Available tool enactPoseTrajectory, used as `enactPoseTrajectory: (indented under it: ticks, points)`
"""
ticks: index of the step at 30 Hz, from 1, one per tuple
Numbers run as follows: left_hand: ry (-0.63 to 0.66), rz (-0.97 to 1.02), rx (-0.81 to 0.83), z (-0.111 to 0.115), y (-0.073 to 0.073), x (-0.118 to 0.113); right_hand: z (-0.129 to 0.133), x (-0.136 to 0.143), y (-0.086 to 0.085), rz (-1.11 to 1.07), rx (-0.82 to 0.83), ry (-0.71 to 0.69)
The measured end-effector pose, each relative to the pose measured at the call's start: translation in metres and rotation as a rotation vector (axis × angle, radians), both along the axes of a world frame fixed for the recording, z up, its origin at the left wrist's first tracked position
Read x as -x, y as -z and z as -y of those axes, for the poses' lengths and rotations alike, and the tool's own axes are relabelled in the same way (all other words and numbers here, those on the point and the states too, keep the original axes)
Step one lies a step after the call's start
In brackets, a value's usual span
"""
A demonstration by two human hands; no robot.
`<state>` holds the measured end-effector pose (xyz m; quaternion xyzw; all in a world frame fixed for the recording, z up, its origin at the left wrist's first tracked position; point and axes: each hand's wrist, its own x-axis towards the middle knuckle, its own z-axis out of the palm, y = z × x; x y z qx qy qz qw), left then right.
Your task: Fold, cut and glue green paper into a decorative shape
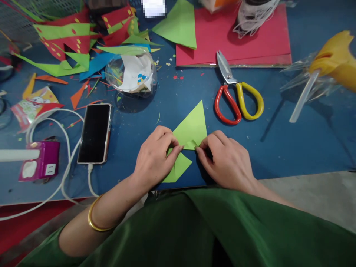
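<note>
Light-green triangular paper (pixel 193 124) lies near-left of the red-and-yellow-handled metal scissors (pixel 228 76), its folded lower edge pinched in the closed fingertips of left hand (pixel 154 157) and right hand (pixel 229 161); uneven pressure could skew the crease.

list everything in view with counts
table: 1, blue, beneath all
folded paper: 1, green, centre
lower paper: count unclear, green, below centre
scissors: 1, red and yellow, upper right
phone: 1, black, left
cable: 1, white, left
block: 1, purple, far left
bowl: 1, clear, upper left
sheets: count unclear, red, top right
string: 1 bundle, white, on sheets
loose paper: 1, green, top
paper shapes: 2, red and green, top left
scraps: many, mixed, left
tool: 1, yellow, far right
packet: 1, multicoloured, left
clothing: green, bottom
bangle: 1, gold, left forearm
left hand, right hand: 1 each, pinching folded paper
</note>
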<state>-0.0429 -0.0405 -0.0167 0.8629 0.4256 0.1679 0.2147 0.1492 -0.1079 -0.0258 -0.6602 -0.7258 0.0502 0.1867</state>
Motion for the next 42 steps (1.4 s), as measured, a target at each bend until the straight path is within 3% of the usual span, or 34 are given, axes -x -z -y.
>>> enactPoseTrajectory:
  ticks: [5,8,12,15,18,20,23,27,33,42]
  points:
    - [-0.012,-0.001,-0.065,0.005,-0.002,0.002,0.001,0.001,0.001,-0.033,0.006,0.03]
    - [0.037,-0.038,-0.223,0.018,-0.006,0.001,0.001,0.002,0.003,0.013,-0.013,0.016]
    - [0.185,-0.198,-0.439,0.039,-0.008,-0.004,0.001,0.002,0.005,0.039,-0.011,0.031]
    - [0.192,-0.319,-0.495,0.05,-0.007,-0.008,0.004,0.0,0.005,-0.051,-0.048,0.036]
    - [0.166,-0.375,-0.504,0.055,-0.005,-0.008,0.011,-0.004,0.002,-0.117,-0.199,-0.027]
    - [0.148,-0.385,-0.496,0.058,-0.003,-0.007,0.017,-0.005,0.0,-0.081,-0.277,-0.148]
    - [0.125,-0.384,-0.459,0.063,0.0,-0.008,0.023,-0.004,0.0,0.011,-0.271,-0.338]
    - [0.093,-0.349,-0.413,0.068,0.004,-0.009,0.025,0.001,0.005,0.137,-0.254,-0.457]
    - [0.045,-0.298,-0.423,0.071,0.008,-0.009,0.027,0.007,0.008,0.212,-0.247,-0.464]
    - [-0.063,-0.226,-0.482,0.077,0.017,-0.01,0.035,-0.007,0.004,0.282,-0.277,-0.457]
